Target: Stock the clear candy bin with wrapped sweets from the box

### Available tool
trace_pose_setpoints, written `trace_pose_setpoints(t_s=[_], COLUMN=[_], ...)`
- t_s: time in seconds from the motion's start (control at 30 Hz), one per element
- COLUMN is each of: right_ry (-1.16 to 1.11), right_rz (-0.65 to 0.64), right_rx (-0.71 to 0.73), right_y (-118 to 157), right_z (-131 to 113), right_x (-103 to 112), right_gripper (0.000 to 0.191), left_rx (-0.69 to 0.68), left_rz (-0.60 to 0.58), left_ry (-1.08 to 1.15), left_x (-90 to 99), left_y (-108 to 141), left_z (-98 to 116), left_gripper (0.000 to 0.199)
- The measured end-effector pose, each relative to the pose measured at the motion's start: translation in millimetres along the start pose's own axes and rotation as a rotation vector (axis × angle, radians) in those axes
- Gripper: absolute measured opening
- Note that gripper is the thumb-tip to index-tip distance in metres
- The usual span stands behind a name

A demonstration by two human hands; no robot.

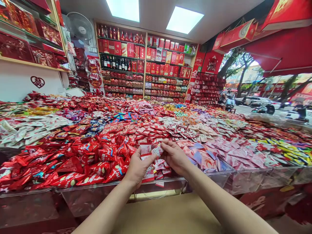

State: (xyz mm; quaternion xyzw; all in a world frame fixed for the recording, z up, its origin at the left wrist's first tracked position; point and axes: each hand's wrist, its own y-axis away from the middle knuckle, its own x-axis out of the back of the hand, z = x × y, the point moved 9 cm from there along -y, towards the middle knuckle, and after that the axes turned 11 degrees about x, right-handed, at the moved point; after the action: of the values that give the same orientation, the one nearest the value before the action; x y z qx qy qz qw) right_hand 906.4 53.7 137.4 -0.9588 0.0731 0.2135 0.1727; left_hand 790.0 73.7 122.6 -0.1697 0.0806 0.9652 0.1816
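Note:
Both hands meet over the front edge of a wide display of wrapped candies. My left hand (pixel 137 167) is closed on a small white-and-red candy packet (pixel 145 149). With thumb and fingers my right hand (pixel 175 158) pinches another small white printed candy packet (pixel 157 150), which the left thumb also touches. Below them lie more white-and-red packets (pixel 148 174), partly covered by the hands. To the left is a heap of shiny red candy bags (pixel 84 167). On the right, close to my right wrist, are pink and lilac packets (pixel 203 156).
Clear plastic bins (pixel 255 178) line the front edge. A tan board (pixel 165 214) lies below, between my forearms. Shelves (pixel 145 58) of bottles and red boxes stand at the back, a fan (pixel 80 27) at the left. Parked scooters (pixel 265 109) show outside at the right.

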Motion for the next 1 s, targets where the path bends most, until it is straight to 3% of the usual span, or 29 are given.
trace_pose_setpoints(t_s=[0.17, 0.27, 0.37, 0.43, 0.5, 0.63, 0.77, 0.93, 1.0], right_ry=[0.037, 0.176, 0.673, 1.05, 1.263, 1.414, 1.558, 1.627, 1.494], right_rz=[-0.023, 0.045, -0.02, -0.16, -0.256, -0.319, -0.319, -0.304, -0.267], right_rx=[-0.01, 0.064, 0.102, 0.037, -0.03, -0.083, -0.073, 0.0, 0.06], right_y=[-10.9, -23.9, -41.1, -51.0, -57.7, -63.2, -61.9, -59.7, -57.4], right_z=[-3.9, -14.6, -16.4, -1.4, 16.6, 42.5, 52.9, 42.6, 28.7], right_x=[0.7, 15.5, 27.9, 30.6, 32.6, 27.5, 25.1, 23.1, 15.0], right_gripper=[0.032, 0.027, 0.016, 0.016, 0.017, 0.018, 0.022, 0.016, 0.015], left_rx=[-0.007, -0.016, -0.035, -0.058, -0.061, -0.015, -0.023, 0.093, 0.13], left_rz=[0.007, 0.08, 0.113, 0.12, 0.136, 0.142, 0.152, 0.085, 0.064], left_ry=[0.002, 0.044, 0.116, 0.138, 0.15, 0.171, 0.205, 0.192, 0.196], left_x=[-0.6, 4.9, 9.0, 11.2, 13.7, 13.1, 12.3, 7.6, 6.4], left_y=[-0.5, -1.8, -4.0, -4.5, -3.6, -0.5, 1.0, -2.9, -2.8], left_z=[1.4, 2.1, 2.8, 4.4, 5.0, 3.8, 7.3, -2.0, -5.2], left_gripper=[0.043, 0.038, 0.037, 0.036, 0.036, 0.036, 0.034, 0.032, 0.03])
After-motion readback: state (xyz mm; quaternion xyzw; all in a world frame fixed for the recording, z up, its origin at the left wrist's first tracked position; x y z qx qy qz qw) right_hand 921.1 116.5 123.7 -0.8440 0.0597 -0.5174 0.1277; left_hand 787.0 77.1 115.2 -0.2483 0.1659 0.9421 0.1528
